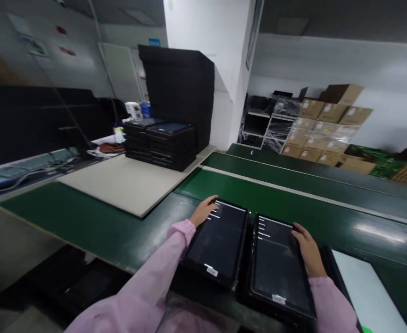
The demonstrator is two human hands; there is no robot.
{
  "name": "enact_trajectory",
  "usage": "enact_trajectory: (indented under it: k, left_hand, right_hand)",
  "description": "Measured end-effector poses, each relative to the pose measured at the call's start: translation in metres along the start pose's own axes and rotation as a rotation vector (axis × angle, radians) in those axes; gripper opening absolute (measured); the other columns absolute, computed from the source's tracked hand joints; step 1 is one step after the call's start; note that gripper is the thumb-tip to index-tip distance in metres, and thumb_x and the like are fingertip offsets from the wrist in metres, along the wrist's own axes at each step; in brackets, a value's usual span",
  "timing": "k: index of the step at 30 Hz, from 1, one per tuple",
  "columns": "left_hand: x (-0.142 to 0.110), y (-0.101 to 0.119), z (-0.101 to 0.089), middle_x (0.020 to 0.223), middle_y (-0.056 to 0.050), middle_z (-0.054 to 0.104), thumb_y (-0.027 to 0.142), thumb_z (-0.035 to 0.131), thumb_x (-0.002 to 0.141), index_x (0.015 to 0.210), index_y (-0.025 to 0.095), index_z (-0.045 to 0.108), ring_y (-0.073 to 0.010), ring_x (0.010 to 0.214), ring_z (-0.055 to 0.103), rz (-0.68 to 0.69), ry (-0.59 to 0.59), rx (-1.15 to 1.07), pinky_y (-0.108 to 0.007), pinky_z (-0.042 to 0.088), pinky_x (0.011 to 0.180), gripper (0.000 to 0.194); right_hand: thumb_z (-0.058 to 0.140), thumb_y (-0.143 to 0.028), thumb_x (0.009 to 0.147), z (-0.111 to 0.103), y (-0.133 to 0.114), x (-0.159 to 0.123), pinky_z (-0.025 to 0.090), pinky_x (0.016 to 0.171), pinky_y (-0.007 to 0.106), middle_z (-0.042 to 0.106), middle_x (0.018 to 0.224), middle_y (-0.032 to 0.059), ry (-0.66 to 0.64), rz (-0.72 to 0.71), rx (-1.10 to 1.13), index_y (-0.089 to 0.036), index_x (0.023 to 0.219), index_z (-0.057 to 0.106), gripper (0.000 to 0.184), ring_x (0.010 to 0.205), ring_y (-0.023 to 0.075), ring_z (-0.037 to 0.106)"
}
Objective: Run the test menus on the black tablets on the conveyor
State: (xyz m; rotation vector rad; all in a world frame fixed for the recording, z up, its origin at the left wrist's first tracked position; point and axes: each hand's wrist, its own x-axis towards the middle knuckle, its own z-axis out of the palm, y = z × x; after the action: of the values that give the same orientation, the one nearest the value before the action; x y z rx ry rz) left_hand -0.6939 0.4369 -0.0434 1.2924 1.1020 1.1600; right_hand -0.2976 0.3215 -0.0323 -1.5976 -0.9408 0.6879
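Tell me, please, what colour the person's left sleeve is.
The left sleeve is light pink with a purplish tint; it shows best in the head view.

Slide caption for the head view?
Left hand on one black tablet, right hand on the adjacent tablet, at a green workbench.

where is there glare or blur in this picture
Head view, right: bright glare streak on the green workbench, softer sheen beside the left sleeve; head view, upper left: red wall sign blurred; head view, lower middle: text on the left tablet and right tablet unreadable.
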Motion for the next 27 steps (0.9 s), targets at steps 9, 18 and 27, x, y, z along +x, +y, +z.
enact_trajectory:
  k: [9,18,27]
  left_hand:
    - [0.004,-0.005,-0.005,0.145,-0.011,0.065,0.043,0.049,0.084,0.139,0.012,0.064,-0.0287,0.133,0.059,0.065,0.007,0.051,-0.04,0.038,0.119,0.065]
    - [-0.012,0.0,-0.008,0.15,-0.008,0.062,0.044,0.053,0.088,0.158,0.018,0.047,-0.0263,0.119,0.067,-0.074,-0.077,-0.087,-0.035,0.05,0.104,0.075]
    - [-0.029,0.003,-0.008,0.102,-0.003,0.078,0.036,0.065,0.08,0.168,0.023,0.025,-0.0174,0.067,0.064,-0.124,-0.143,-0.072,-0.029,0.049,0.067,0.098]
  right_hand:
    - [0.08,-0.054,0.068,0.008,0.002,0.008,0.04,0.12,0.049,0.066,0.14,0.013,-0.015,-0.161,-0.066,-0.017,0.13,0.069,0.073,0.133,0.0349,0.058]
    - [0.075,-0.052,0.073,0.004,-0.007,-0.001,0.055,0.103,0.042,0.076,0.124,0.0065,-0.042,0.024,0.071,-0.021,0.134,0.071,0.069,0.117,0.0328,0.069]
    - [0.081,-0.056,0.072,-0.002,0.006,-0.003,0.052,0.112,0.043,0.062,0.148,0.0048,-0.136,0.009,0.111,-0.027,0.15,0.058,0.087,0.133,0.0333,0.061]
